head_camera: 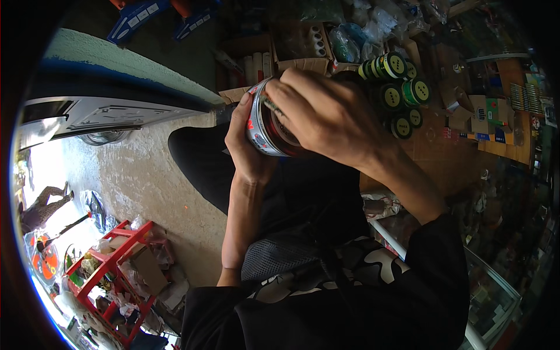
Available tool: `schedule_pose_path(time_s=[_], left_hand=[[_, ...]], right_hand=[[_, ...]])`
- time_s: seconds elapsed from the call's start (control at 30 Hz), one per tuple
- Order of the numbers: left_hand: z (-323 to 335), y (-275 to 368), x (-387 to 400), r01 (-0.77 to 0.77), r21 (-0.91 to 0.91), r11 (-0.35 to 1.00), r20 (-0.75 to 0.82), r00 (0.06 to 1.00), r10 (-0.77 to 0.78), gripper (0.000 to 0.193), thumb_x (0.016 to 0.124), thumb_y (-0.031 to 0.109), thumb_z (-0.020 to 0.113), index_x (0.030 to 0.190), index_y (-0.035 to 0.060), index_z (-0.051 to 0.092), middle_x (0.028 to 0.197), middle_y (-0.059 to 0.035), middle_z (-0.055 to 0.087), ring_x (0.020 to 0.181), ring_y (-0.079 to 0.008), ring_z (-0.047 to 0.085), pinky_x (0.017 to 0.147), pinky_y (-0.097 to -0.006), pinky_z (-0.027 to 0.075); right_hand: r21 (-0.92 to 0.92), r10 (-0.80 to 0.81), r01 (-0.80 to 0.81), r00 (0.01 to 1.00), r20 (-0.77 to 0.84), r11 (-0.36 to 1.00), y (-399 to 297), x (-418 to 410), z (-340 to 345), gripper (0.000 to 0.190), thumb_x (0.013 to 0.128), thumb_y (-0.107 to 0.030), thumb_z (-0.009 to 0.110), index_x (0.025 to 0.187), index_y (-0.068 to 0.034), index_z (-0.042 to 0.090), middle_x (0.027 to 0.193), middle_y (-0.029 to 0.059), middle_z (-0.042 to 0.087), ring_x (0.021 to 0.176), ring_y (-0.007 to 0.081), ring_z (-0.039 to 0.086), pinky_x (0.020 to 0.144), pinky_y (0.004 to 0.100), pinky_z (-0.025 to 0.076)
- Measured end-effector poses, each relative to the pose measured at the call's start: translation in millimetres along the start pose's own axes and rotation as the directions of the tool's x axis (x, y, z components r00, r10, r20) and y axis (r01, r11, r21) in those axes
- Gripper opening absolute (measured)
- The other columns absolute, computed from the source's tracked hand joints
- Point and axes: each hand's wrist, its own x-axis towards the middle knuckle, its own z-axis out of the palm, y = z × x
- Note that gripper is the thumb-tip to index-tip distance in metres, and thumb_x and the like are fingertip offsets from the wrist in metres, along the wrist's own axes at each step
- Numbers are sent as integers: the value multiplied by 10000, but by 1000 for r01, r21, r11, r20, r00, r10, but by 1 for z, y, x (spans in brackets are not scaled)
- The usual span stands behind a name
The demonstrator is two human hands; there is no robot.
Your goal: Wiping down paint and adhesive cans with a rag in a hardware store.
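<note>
My left hand (pixel 245 144) holds a round can (pixel 263 139) from its left side, thumb along the silver wall. The can has a silver label with red writing and a dark reddish-brown round face with a bright rim. It is tilted, so this face points up and to the right. Over that face bends my right hand (pixel 332 116), its fingers curled at the upper rim and touching the can. My right thumb and fingertips are mostly hidden. The can is above my lap, over black trousers (pixel 199 155).
Several round green packs (pixel 392 97) with pale labels are stacked beyond my right hand. Open cardboard boxes (pixel 302 61) stand ahead. A red plastic rack (pixel 111 251) full of goods is at lower left, on the concrete floor (pixel 144 175). A glass display case (pixel 490 284) lies right.
</note>
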Motion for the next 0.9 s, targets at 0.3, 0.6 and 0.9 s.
schedule_pose_path(time_s=[0.3,0.6,0.9], left_hand=[[-12,11,7,-17,-15,1000,-168,986,14,502,1057,410,429,1291,16,635,1210,-134,701,1117,-261,662,997,-426,523],[-7,-8,21,2,-190,982,-138,990,-29,532,1066,457,382,1335,58,611,1286,-108,658,1191,-271,607,1060,-433,473],[13,-1,37,-187,908,376,25,918,396,420,1024,249,628,1374,21,582,1270,-148,667,1169,-211,632,1015,-340,490]], right_hand=[[229,-216,156,939,268,961,-11,-58,-17,135,831,-70,723,947,-22,676,902,47,633,765,147,686,583,258,603],[858,770,-487,481,419,-163,-7,-90,19,466,1050,-337,596,1364,4,551,1176,66,652,974,117,639,853,284,532],[836,767,-358,357,534,-415,11,-112,60,536,1026,-431,609,1346,-2,586,1253,73,654,1162,134,601,1005,299,462]])
